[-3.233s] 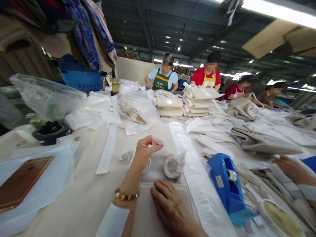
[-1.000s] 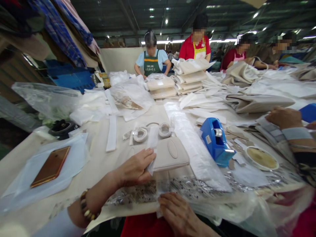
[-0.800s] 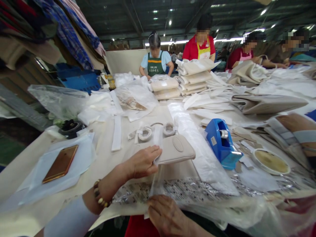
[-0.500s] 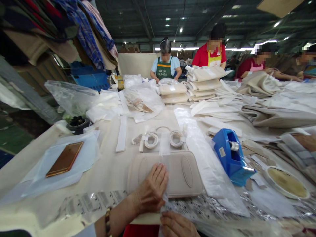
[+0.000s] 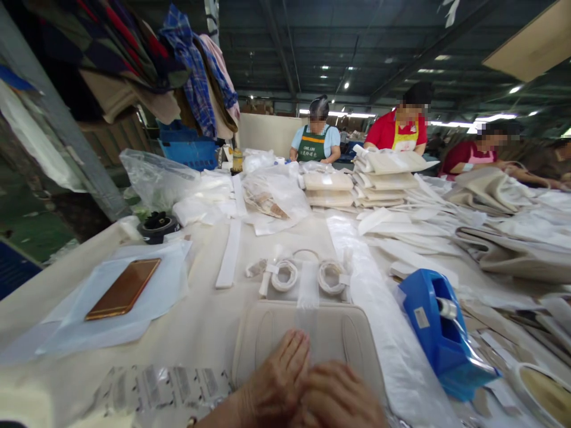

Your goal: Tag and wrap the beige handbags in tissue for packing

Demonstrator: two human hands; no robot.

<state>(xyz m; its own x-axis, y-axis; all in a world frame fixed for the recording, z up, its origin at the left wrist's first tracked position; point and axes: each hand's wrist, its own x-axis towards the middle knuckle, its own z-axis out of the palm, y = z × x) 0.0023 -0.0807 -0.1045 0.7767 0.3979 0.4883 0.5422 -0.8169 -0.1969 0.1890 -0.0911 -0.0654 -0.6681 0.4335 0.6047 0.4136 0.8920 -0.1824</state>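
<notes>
My left hand (image 5: pixel 279 380) lies flat, fingers together, on a beige padded panel (image 5: pixel 263 333) at the table's near edge. My right hand (image 5: pixel 341 395) rests beside it on the same panel, fingers curled down, touching the left hand. A clear strip of tape (image 5: pixel 307 291) runs up from my fingers over the panel's far edge. Just beyond the panel lie two white tape rolls (image 5: pixel 285 275) (image 5: pixel 331 276). A blue tape dispenser (image 5: pixel 439 333) stands to the right.
A gold phone (image 5: pixel 124 288) lies on clear plastic at left, near a black roll (image 5: pixel 158 226). Printed plastic bags (image 5: pixel 156 386) lie at the near left. Stacks of beige panels (image 5: pixel 383 178) stand farther back. Several people work across the table.
The view tilted up and the panel slid nearer. My left hand moved from pinching tape to pressing flat on the panel; my right hand came up beside it.
</notes>
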